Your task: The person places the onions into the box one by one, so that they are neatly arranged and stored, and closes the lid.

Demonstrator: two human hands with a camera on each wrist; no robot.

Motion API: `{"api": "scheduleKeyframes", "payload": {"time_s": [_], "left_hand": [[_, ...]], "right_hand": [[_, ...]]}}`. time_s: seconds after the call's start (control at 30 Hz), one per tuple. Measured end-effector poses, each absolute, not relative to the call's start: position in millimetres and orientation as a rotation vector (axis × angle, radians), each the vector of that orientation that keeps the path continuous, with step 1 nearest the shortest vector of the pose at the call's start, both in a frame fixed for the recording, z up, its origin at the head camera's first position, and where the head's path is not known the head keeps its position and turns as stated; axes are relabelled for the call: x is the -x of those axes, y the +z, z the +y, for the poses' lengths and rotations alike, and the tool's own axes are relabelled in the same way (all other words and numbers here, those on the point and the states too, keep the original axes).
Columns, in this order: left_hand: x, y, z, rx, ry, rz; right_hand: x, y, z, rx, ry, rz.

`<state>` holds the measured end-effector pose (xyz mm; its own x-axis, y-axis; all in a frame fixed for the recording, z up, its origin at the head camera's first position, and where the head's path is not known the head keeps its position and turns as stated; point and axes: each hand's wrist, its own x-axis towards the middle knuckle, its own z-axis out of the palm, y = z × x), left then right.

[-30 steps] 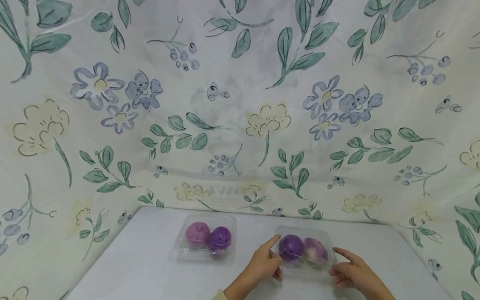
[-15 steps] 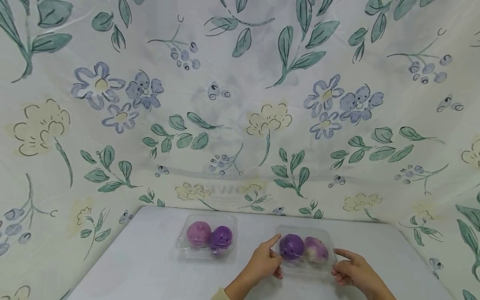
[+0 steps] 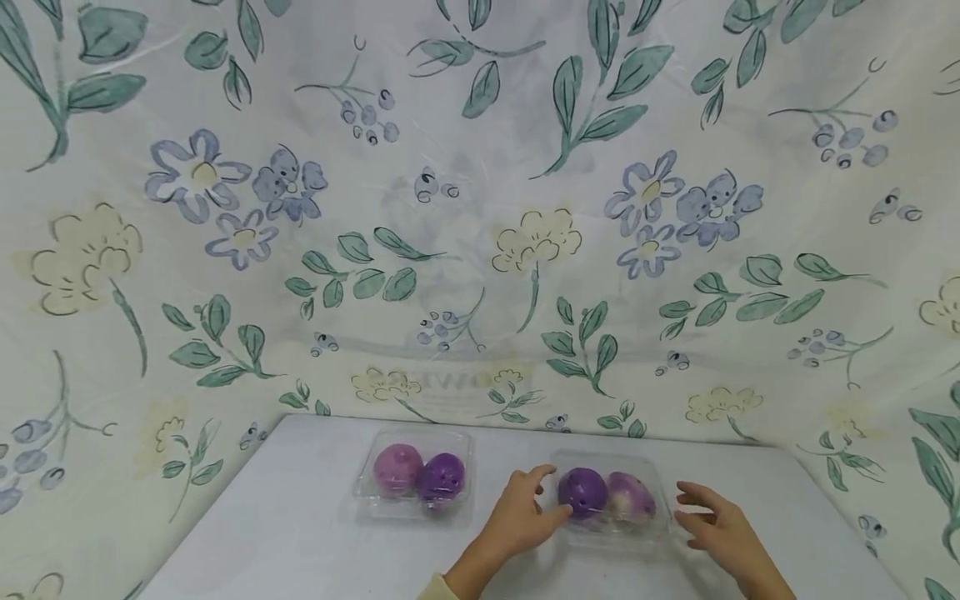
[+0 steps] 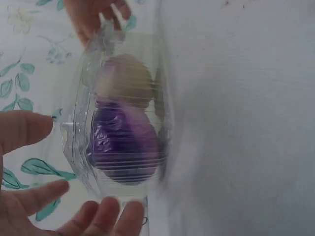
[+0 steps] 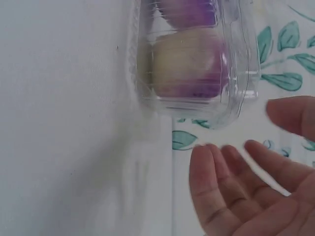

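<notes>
A clear plastic clamshell box (image 3: 615,546) sits on the right half of the table with its lid down. Inside are a dark purple round piece (image 3: 582,493) and a purple-and-white one (image 3: 632,497), like turnips. My left hand (image 3: 520,515) is at the box's left end, fingers spread, thumb overlapping the front corner in the head view. In the left wrist view, a gap shows between its thumb (image 4: 29,129) and the box. Off the right end, my right hand (image 3: 716,531) stands apart with loosely bent fingers (image 5: 216,182), holding nothing.
A second clear clamshell box (image 3: 367,502) stands to the left, with a pink round piece (image 3: 398,469) and a dark purple one (image 3: 441,477) inside. Both boxes rest on a white table (image 3: 285,533). Behind the table hangs a floral-patterned sheet (image 3: 465,275).
Both hands have come away from the box's ends and their fingers have spread; earlier, the index fingers pointed at its sides. The right hand moved slightly right. The boxes stay put.
</notes>
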<state>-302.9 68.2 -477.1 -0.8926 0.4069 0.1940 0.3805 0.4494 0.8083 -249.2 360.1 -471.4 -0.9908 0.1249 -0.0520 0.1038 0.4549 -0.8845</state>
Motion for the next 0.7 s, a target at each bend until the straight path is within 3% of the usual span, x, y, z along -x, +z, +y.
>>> {"api": "scheduleKeyframes", "payload": {"time_s": [0.3, 0.7], "left_hand": [[303, -481, 73, -1.119, 1.196, 2.827], [304, -481, 65, -1.040, 1.166, 2.817]], "right_hand": [[253, -478, 339, 0.000, 1.379, -2.700], [261, -491, 325, 0.118, 1.573, -2.639]]}}
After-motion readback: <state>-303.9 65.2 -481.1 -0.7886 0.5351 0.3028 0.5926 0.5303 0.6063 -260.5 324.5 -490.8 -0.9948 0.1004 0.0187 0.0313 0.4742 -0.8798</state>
